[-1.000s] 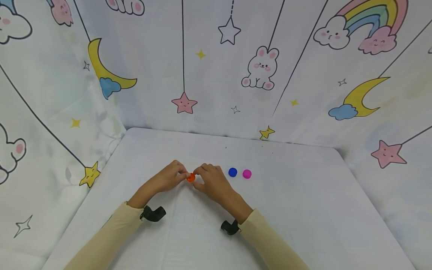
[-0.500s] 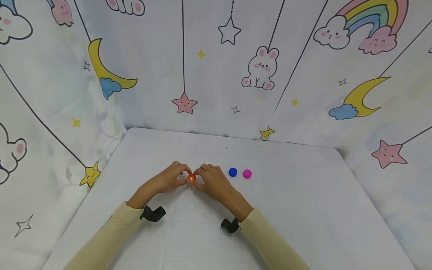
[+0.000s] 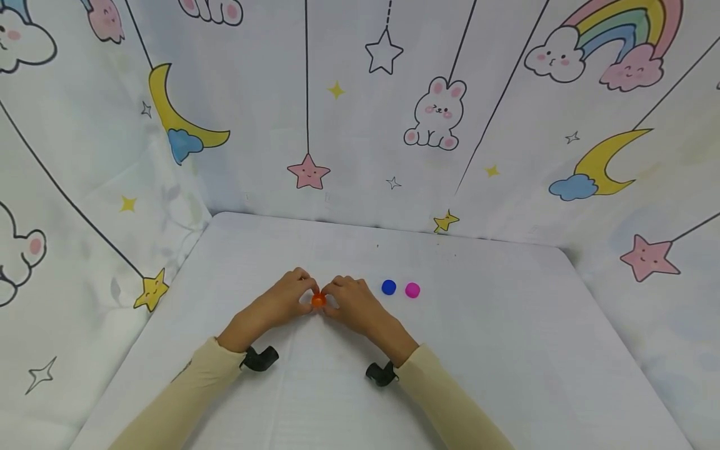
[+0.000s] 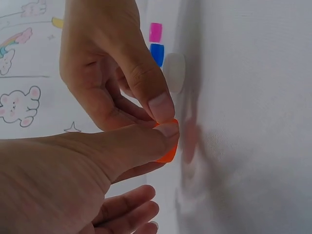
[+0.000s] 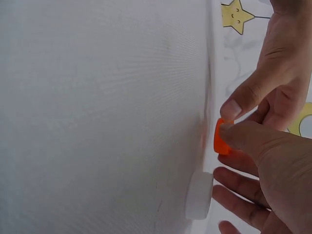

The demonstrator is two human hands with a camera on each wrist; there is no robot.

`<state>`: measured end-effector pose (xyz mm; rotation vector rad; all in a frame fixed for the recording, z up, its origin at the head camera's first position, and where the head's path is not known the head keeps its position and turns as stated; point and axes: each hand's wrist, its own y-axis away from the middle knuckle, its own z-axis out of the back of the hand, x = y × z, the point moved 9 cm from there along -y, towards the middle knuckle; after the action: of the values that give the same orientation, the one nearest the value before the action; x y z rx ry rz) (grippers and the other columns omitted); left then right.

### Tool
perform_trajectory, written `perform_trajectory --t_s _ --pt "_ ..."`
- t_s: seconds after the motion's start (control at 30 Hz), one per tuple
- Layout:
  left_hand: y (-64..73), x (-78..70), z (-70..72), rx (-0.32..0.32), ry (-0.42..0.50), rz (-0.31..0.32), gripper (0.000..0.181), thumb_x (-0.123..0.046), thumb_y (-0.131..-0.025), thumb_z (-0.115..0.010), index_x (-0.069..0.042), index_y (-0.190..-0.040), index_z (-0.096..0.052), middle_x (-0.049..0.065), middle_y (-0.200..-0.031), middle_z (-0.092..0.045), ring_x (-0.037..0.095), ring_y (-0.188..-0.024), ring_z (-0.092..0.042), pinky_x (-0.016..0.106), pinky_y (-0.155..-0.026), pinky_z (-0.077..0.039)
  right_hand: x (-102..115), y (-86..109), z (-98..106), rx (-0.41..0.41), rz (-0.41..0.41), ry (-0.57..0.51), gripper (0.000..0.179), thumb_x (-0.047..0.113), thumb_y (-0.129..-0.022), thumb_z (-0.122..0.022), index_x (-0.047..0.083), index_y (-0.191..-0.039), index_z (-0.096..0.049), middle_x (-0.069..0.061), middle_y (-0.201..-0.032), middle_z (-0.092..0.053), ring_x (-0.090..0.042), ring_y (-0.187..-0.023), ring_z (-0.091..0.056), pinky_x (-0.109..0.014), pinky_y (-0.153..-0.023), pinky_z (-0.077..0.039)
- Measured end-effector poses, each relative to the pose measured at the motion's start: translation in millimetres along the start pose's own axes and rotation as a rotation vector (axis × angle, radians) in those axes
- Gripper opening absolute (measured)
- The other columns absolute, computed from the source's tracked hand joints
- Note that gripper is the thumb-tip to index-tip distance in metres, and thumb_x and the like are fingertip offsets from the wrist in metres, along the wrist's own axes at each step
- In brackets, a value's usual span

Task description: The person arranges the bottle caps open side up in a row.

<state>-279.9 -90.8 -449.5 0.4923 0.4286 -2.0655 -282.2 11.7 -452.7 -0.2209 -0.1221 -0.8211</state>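
A small orange cap (image 3: 318, 300), like a bottle cap, is held between both hands in the head view. My left hand (image 3: 284, 299) pinches it from the left, its thumb lying across the cap (image 4: 169, 155) in the left wrist view. From the other side my right hand (image 3: 354, 304) pinches the same cap (image 5: 222, 145), with thumb and forefinger curled at it. The two thumb tips almost meet on the cap. In the wrist views the cap is raised off the white table surface (image 5: 97, 122).
To the right of the right hand lie a blue cap (image 3: 389, 287) and a pink cap (image 3: 412, 290), side by side. A white round piece (image 5: 199, 196) rests below the right hand, hidden in the head view. A patterned cloth (image 3: 360, 125) rises behind the table.
The orange cap has been turned over between the fingers: half a second ago its hollow side showed, and now its closed outside does. Both hands have shifted slightly.
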Motion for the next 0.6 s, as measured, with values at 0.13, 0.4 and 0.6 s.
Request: perform_trajectory --t_s 0.13,0.4,0.6 --pt "-0.4 -0.2 -0.3 -0.016 -0.040 -0.005 0.020 -0.015 -0.086 -0.080 -0.009 -0.101 -0.069 0.008 -0.109 -0.052 0.029 -0.100 -0.050 0.043 -0.087 -0.044 1.3 -1.3 -3.3 0.005 0.010 0.034 0.030 0.038 -0.094 -0.071 0.020 -0.118 -0.073 0.004 -0.112 -0.066 -0.014 -0.102 -0.058 -0.039 -0.090 -0.046" --pt "-1.8 -0.6 -4.2 -0.024 -0.121 -0.013 0.020 -0.017 -0.085 -0.081 -0.012 -0.100 -0.069 0.007 -0.105 -0.052 0.027 -0.099 -0.049 0.042 -0.084 -0.042 2.1 -0.9 -5.9 0.007 0.009 0.048 0.029 0.039 -0.095 -0.070 0.021 -0.117 -0.074 0.005 -0.109 -0.065 -0.014 -0.101 -0.058 -0.039 -0.089 -0.045" --pt "-0.1 -2.1 -5.4 -0.038 -0.182 -0.020 0.022 -0.021 -0.084 -0.082 -0.012 -0.100 -0.069 0.006 -0.103 -0.051 0.027 -0.096 -0.049 0.042 -0.081 -0.041 4.3 -0.4 -5.8 0.012 0.008 0.042 0.027 0.037 -0.095 -0.070 0.019 -0.115 -0.073 0.005 -0.108 -0.064 -0.015 -0.103 -0.058 -0.041 -0.091 -0.044"
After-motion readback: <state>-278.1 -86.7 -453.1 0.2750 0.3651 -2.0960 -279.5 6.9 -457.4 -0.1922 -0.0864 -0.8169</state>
